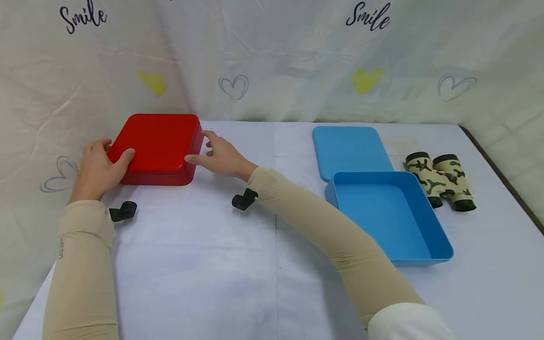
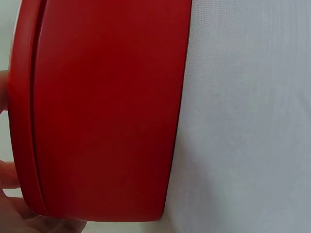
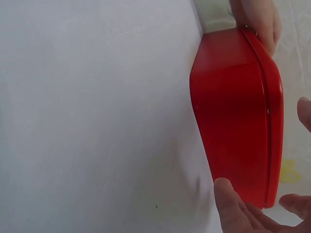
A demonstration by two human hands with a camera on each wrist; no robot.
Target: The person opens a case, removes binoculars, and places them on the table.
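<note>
A red lidded box, lid on, sits on the table at the far left. My left hand grips its left side, thumb on the top near the front-left corner, the other fingers at the left edge. At the box's right side is my right hand, thumb and index finger spread apart. In the right wrist view, the right fingers reach alongside the red wall while the thumb stands off the lid. The left wrist view shows the box's front wall up close, with left fingertips at its edge.
An open blue box stands on the right, a flat blue lid behind it. Camouflage-patterned binoculars lie near the table's right edge. A white curtain printed with hearts hangs behind the table.
</note>
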